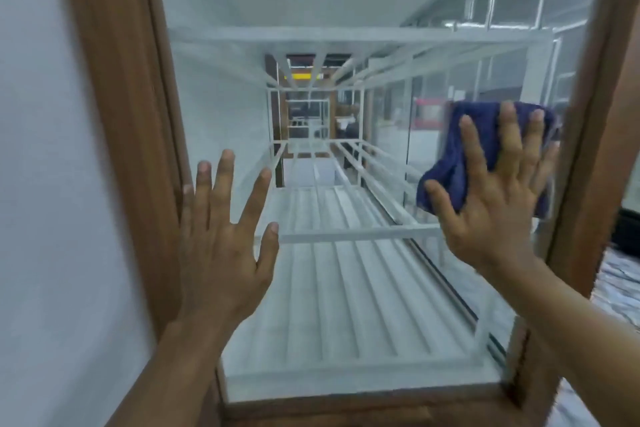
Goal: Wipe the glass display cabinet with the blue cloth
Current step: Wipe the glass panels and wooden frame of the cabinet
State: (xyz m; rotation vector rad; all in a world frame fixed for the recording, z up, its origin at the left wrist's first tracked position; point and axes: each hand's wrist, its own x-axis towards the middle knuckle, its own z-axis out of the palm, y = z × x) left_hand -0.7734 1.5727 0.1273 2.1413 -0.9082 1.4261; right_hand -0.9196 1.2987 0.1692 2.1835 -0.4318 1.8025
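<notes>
The person is facing the glass display cabinet end-on, looking through its pane down a run of white slatted shelves framed by white rails. A brown wooden frame is bordering the pane on the left, the right and along the bottom.

The right hand is lying flat with all five fingers fanned wide, pressing the blue cloth against the glass near the right-hand frame post, at about mid-height of the pane. This grip is not pinching anything: the cloth is being pinned between the open palm and the pane. The cloth is bunched and is sitting mostly under the fingers and upper palm; its folds are showing above the fingertips, between the spread fingers, and hanging out to the left past the thumb. A small part is also peeking out below the little finger on the right side.

The left hand is raised lower on the pane's left side, just beside the left frame post, fingers spread wide and holding nothing. Whether its palm is touching the glass cannot be told. It is well apart from the cloth.

Beyond the cabinet's right side, a blurred room with glass partitions is showing.
</notes>
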